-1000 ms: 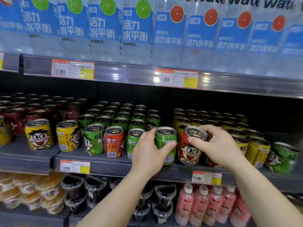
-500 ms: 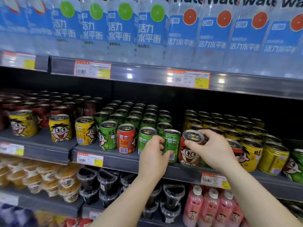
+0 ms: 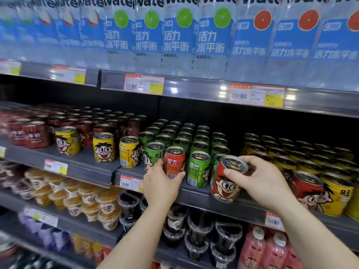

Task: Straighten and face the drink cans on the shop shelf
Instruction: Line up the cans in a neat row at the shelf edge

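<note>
Clear water bottles (image 3: 178, 35) with blue labels bearing lime and grapefruit discs crowd the top shelf, shoulder to shoulder. Orange-and-yellow price tags (image 3: 256, 95) sit on the grey rail (image 3: 194, 88) beneath them. On the lower shelf at left, cups of orange fruit jelly (image 3: 85, 202) are stacked together; beside them, to the right, stand dark jelly cups (image 3: 196, 228) under clear lids. Pink bottles (image 3: 256, 247) with white caps fill the lower right corner. The far left edge is blurred.
</note>
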Action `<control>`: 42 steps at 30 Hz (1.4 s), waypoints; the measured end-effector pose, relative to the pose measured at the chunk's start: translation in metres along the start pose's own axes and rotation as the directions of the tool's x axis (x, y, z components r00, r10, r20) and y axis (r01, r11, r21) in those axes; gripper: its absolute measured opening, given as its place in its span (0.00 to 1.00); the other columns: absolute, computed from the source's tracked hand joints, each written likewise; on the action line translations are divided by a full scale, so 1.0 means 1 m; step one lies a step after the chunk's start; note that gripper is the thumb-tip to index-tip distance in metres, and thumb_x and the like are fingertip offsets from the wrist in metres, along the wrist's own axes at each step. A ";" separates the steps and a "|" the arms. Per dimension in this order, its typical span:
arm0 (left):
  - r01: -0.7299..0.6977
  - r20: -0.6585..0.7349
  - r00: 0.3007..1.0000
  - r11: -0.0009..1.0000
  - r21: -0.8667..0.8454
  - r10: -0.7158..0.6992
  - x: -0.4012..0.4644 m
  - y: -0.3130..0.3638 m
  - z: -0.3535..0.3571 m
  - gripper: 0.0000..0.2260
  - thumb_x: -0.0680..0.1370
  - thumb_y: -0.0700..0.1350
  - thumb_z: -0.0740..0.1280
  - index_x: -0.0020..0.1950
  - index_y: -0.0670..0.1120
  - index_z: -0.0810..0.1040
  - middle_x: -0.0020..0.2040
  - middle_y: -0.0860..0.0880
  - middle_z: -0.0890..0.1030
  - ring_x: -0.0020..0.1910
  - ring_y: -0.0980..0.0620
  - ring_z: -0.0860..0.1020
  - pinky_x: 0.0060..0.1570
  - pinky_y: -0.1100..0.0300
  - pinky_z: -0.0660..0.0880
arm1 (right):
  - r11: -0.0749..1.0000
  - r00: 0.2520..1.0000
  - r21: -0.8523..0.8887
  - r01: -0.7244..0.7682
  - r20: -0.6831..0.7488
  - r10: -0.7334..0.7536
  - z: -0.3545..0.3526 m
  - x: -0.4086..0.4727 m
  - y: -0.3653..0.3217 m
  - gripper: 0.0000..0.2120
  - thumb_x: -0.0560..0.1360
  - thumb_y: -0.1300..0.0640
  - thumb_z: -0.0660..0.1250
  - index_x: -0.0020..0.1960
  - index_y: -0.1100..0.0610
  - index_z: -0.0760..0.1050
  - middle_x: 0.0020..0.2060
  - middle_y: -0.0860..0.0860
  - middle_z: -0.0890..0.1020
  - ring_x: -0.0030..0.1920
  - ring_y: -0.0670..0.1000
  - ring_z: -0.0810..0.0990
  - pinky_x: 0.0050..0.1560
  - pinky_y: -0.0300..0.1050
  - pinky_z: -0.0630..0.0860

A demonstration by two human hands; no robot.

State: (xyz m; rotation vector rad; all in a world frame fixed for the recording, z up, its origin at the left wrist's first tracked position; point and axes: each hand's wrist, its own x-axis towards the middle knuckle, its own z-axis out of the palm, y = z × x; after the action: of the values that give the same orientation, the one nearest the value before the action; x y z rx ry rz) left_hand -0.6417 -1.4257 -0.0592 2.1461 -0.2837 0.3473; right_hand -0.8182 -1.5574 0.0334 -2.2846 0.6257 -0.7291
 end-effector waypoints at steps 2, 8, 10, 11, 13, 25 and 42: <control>0.023 -0.038 0.999 0.999 0.042 -0.022 0.001 0.001 0.010 0.33 0.65 0.67 0.70 0.64 0.50 0.74 0.58 0.50 0.80 0.60 0.46 0.76 0.58 0.47 0.66 | 1.000 1.000 0.020 -0.003 0.012 0.003 0.007 -0.001 -0.004 0.14 0.66 0.44 0.74 0.50 0.42 0.76 0.42 0.36 0.80 0.43 0.36 0.76 0.36 0.34 0.70; 0.045 -0.080 0.996 0.997 0.059 -0.041 0.006 0.005 0.016 0.25 0.65 0.67 0.68 0.53 0.50 0.77 0.51 0.50 0.80 0.54 0.46 0.76 0.56 0.48 0.63 | 0.999 0.999 0.037 0.020 0.039 -0.022 0.015 -0.007 -0.010 0.13 0.67 0.45 0.74 0.51 0.44 0.77 0.42 0.37 0.80 0.42 0.36 0.76 0.34 0.32 0.68; 0.019 -0.067 0.998 1.000 0.012 -0.018 0.006 0.002 0.013 0.24 0.65 0.67 0.67 0.51 0.51 0.76 0.48 0.53 0.80 0.52 0.48 0.77 0.55 0.49 0.62 | 0.998 0.999 0.052 0.027 0.044 -0.030 0.016 -0.009 -0.013 0.14 0.67 0.45 0.74 0.50 0.44 0.77 0.42 0.38 0.81 0.43 0.38 0.78 0.36 0.34 0.70; 0.004 -0.053 0.999 1.000 -0.017 -0.005 0.005 0.001 0.010 0.23 0.66 0.66 0.67 0.52 0.52 0.75 0.47 0.54 0.81 0.51 0.49 0.77 0.55 0.50 0.62 | 0.998 0.999 0.058 0.031 0.042 -0.034 0.017 -0.010 -0.014 0.14 0.66 0.44 0.74 0.50 0.43 0.77 0.42 0.38 0.81 0.43 0.38 0.78 0.37 0.35 0.71; -0.008 0.009 1.000 0.995 -0.096 0.009 0.004 -0.001 0.003 0.26 0.67 0.66 0.68 0.57 0.52 0.74 0.45 0.57 0.81 0.52 0.51 0.78 0.59 0.51 0.62 | 0.996 0.998 0.077 0.037 0.044 -0.041 0.020 -0.010 -0.018 0.13 0.66 0.44 0.74 0.48 0.42 0.77 0.42 0.39 0.82 0.44 0.39 0.79 0.38 0.37 0.73; 0.072 -0.018 0.995 0.860 -0.504 -0.094 0.055 -0.108 -0.137 0.28 0.63 0.59 0.77 0.58 0.53 0.73 0.52 0.56 0.81 0.51 0.58 0.79 0.54 0.57 0.76 | 0.972 0.957 0.162 0.171 0.208 -0.203 0.135 0.009 -0.119 0.13 0.64 0.43 0.74 0.46 0.42 0.78 0.41 0.37 0.82 0.41 0.35 0.79 0.35 0.29 0.71; -0.042 -0.032 0.999 0.997 -0.066 0.040 0.262 -0.280 -0.249 0.35 0.69 0.61 0.71 0.69 0.43 0.71 0.64 0.43 0.76 0.64 0.42 0.73 0.62 0.48 0.68 | 0.892 0.981 -0.430 0.140 -0.063 -0.185 0.371 0.084 -0.280 0.30 0.65 0.27 0.62 0.59 0.43 0.75 0.55 0.48 0.68 0.59 0.51 0.63 0.57 0.48 0.60</control>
State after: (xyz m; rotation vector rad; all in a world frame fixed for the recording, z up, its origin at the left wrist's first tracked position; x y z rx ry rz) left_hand -0.3396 -1.0824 -0.0458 2.0706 -0.3175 0.3885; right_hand -0.4534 -1.2581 0.0226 -2.7417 0.7010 -0.8622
